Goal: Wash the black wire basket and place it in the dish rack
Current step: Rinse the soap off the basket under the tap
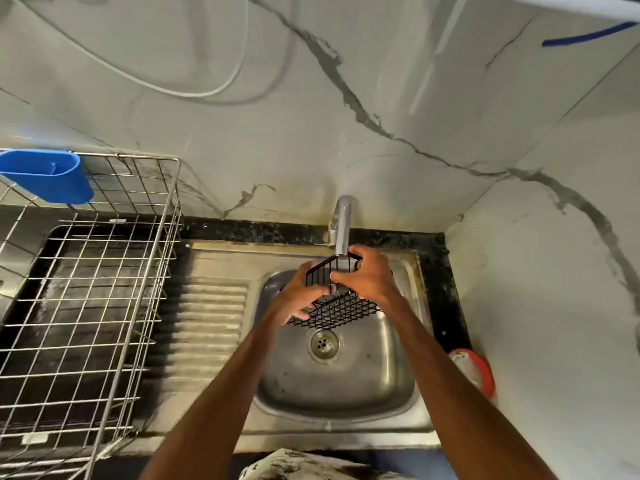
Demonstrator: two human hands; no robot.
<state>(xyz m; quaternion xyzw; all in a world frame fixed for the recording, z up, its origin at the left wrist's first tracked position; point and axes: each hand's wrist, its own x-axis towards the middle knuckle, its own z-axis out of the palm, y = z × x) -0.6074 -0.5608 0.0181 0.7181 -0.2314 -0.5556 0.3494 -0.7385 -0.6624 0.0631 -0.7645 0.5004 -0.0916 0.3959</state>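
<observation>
The black wire basket (341, 308) hangs tilted over the steel sink bowl (374, 372), just under the spout of the tap (342, 225). My left hand (299, 297) grips its left side, fingers curled under the mesh. My right hand (369, 277) holds the upper right rim, fingers curled over the wire. The far corner of the basket is hidden behind my right hand. The wire dish rack (86, 289) stands to the left on the counter.
A blue plastic holder (48, 176) hangs on the rack's back wall. The ribbed drainboard (207, 323) lies between rack and bowl. A red-rimmed scrubber (476, 370) sits on the black counter at the right. Marble walls close in behind and to the right.
</observation>
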